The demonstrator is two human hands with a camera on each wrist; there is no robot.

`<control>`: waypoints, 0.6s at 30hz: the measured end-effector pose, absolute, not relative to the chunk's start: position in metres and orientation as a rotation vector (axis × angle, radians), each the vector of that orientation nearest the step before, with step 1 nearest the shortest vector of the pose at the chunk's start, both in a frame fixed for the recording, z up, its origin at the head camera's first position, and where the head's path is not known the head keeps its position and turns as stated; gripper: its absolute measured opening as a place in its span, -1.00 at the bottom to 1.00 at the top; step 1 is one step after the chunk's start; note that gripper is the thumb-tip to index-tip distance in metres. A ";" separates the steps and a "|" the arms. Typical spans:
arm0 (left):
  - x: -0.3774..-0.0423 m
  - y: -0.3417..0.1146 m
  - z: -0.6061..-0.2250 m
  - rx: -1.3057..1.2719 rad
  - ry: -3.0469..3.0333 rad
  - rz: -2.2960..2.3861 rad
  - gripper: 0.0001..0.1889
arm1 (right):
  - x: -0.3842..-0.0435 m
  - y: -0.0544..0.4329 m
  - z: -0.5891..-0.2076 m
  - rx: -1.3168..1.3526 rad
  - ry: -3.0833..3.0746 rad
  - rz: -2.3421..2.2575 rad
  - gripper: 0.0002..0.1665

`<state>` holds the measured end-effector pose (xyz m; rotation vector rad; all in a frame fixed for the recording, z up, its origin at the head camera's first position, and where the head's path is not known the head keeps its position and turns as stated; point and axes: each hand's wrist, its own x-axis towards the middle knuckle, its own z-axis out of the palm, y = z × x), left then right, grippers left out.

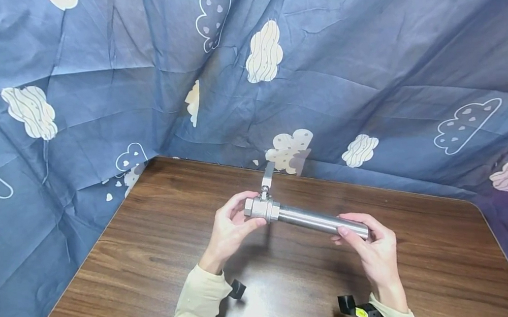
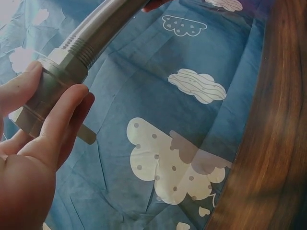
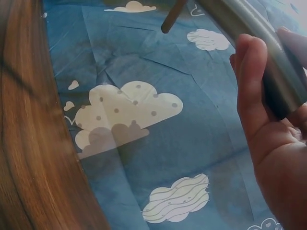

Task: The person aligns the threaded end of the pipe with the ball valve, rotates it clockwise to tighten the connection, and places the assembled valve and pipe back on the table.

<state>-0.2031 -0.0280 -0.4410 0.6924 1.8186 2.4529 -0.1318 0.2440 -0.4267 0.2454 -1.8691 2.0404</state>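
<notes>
Above the table, my left hand (image 1: 228,228) grips a silver ball valve (image 1: 262,207) by its body, thumb in front and fingers behind. The valve's flat lever handle (image 1: 267,176) points up and away from me. A smooth steel pipe (image 1: 317,221) runs from the valve's right end, with some thread (image 2: 79,50) showing beside the hex collar in the left wrist view. My right hand (image 1: 375,246) holds the pipe near its free end, between thumb and fingers. In the right wrist view the pipe (image 3: 261,43) slants down into that hand.
The brown wooden table (image 1: 152,250) spreads beneath both hands. A blue cloth with cloud prints (image 1: 343,78) hangs behind and along the sides. Black wrist devices (image 1: 347,304) sit at both wrists, close over the tabletop.
</notes>
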 end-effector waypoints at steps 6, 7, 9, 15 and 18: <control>-0.203 -0.028 -0.441 0.652 1.820 2.457 -0.41 | -0.135 0.249 -0.429 0.583 -1.732 2.133 -0.54; -0.203 -0.028 -0.441 0.642 1.821 2.458 -0.41 | -0.135 0.250 -0.430 0.658 -1.696 2.152 -0.49; -0.203 -0.028 -0.440 0.624 1.828 2.457 -0.41 | -0.136 0.251 -0.430 0.768 -1.642 2.171 -0.43; -0.204 -0.030 -0.440 0.604 1.838 2.451 -0.41 | -0.136 0.253 -0.432 0.827 -1.652 2.168 -0.45; -0.204 -0.030 -0.439 0.607 1.843 2.446 -0.40 | -0.136 0.254 -0.432 0.819 -1.661 2.164 -0.47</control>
